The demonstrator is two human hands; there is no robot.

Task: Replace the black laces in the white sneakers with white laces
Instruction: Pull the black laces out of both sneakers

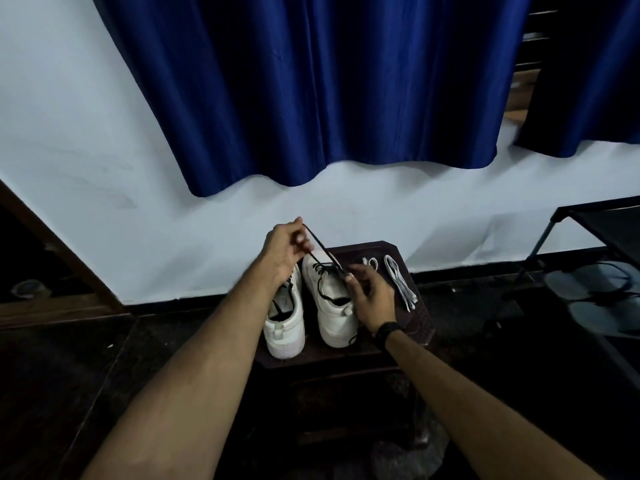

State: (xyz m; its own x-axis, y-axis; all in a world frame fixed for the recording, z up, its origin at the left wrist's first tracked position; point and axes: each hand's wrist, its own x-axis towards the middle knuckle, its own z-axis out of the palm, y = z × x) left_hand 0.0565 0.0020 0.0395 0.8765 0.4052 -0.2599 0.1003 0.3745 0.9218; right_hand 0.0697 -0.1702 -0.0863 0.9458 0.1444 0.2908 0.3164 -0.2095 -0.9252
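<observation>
Black lace [320,249] taut between left fingers [300,241] and right fingers [353,276].

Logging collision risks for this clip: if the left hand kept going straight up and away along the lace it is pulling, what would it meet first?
Probably the white wall behind the stool. The left hand pinches the black lace, and nothing shows between it and the wall, though depth is hard to judge.

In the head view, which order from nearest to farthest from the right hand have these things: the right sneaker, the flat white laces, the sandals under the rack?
From the right hand:
1. Right sneaker: directly beside the hand, at its left, on the dark stool.
2. Flat white laces: just right of the hand, on the same stool.
3. Sandals: far right, on the floor under the rack.
</observation>
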